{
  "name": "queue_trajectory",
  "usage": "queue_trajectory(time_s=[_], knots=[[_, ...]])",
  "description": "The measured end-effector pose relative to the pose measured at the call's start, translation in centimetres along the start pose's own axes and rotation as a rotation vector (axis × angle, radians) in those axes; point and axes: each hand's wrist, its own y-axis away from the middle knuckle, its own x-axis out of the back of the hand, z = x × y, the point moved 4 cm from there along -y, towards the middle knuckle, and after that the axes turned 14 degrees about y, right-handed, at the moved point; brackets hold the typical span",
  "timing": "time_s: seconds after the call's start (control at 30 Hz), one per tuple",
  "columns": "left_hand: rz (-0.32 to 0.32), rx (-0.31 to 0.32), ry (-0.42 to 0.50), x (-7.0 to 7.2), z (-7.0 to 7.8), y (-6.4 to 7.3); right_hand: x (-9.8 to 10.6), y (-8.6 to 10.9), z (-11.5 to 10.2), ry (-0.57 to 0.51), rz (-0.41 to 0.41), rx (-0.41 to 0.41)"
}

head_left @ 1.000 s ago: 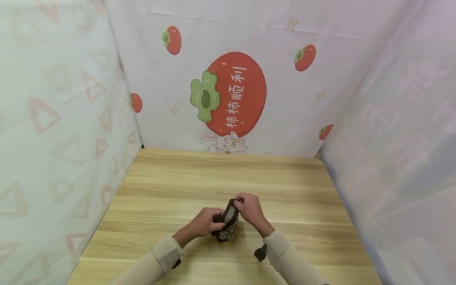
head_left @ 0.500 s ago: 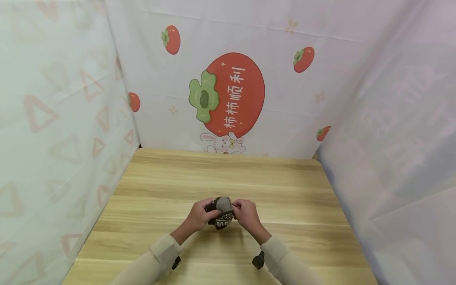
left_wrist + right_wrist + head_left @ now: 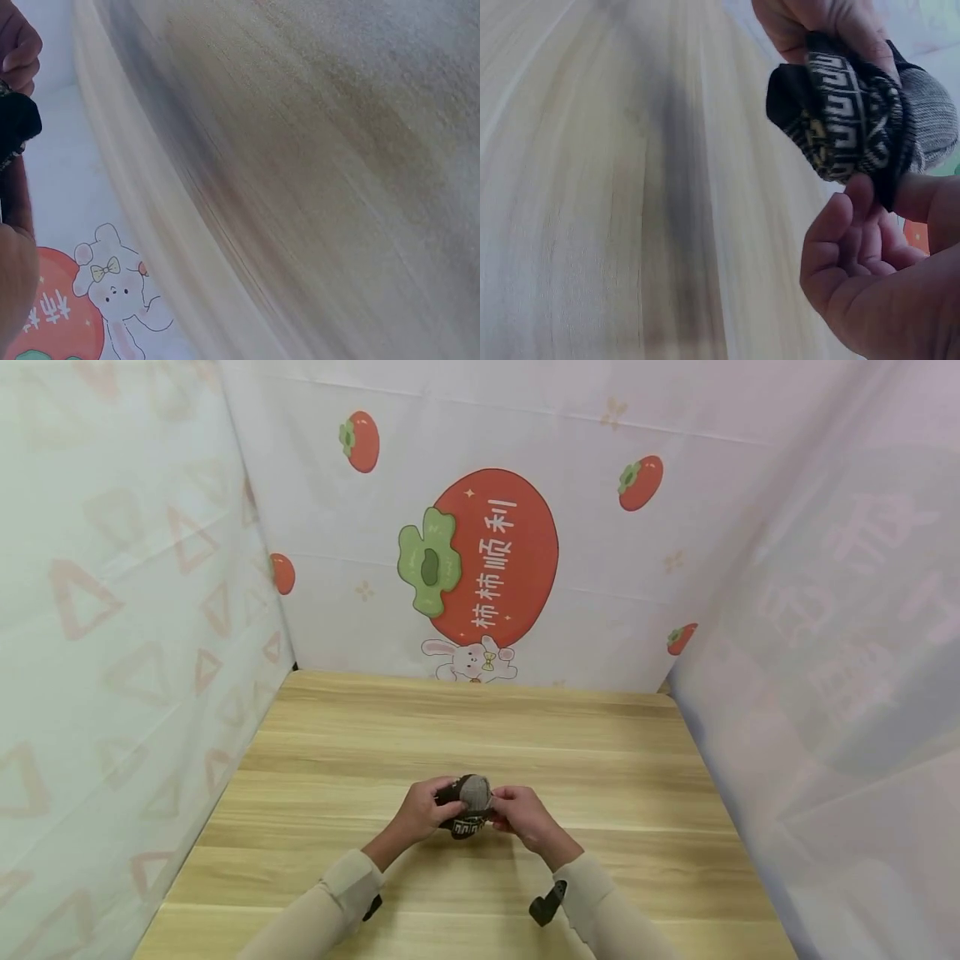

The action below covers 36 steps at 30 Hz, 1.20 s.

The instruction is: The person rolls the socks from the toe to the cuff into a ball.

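Above the tabletop both hands hold a rolled-up sock bundle [image 3: 469,827], black knit with a white key pattern and a rounded grey knit part facing up. My left hand [image 3: 422,812] grips its left side, thumb laid across the front. At the right edge, the thumb and fingers of my right hand [image 3: 527,817] pinch the dark cuff. From the right wrist view, the patterned sock bundle [image 3: 840,112] shows its cuff pulled round the grey knit. Only a dark piece of the sock bundle [image 3: 19,116] appears at the left wrist view's edge, between parts of both hands.
The wood-grain table [image 3: 360,727] spreads around the hands. White printed cloth walls stand at its back and sides, the back wall [image 3: 600,585] bearing a large red persimmon drawing [image 3: 525,560]. A dark wrist device [image 3: 548,903] sits by the right sleeve.
The sock bundle has turned so its grey part faces up, and it has risen slightly in view. My right hand has come down from the top of the cuff to its right edge.
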Motion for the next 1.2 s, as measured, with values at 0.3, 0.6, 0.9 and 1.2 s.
queue_trajectory(time_s=[0.3, 0.6, 0.9, 1.2], knots=[[0.072, -0.021, -0.078, -0.2, 0.6, 0.0, 0.4, 0.2, -0.1, -0.175, -0.07, -0.086], [0.23, 0.087, 0.115, -0.3, 0.2, -0.3, 0.0, 0.5, -0.2, -0.068, -0.029, -0.045], [0.226, 0.236, 0.408, -1.5, 0.8, -0.6, -1.3, 0.9, 0.4, -0.033, -0.082, -0.043], [0.235, 0.25, 0.461, -3.3, 1.7, -0.9, -4.0, 1.4, 0.8, -0.124, -0.172, -0.007]])
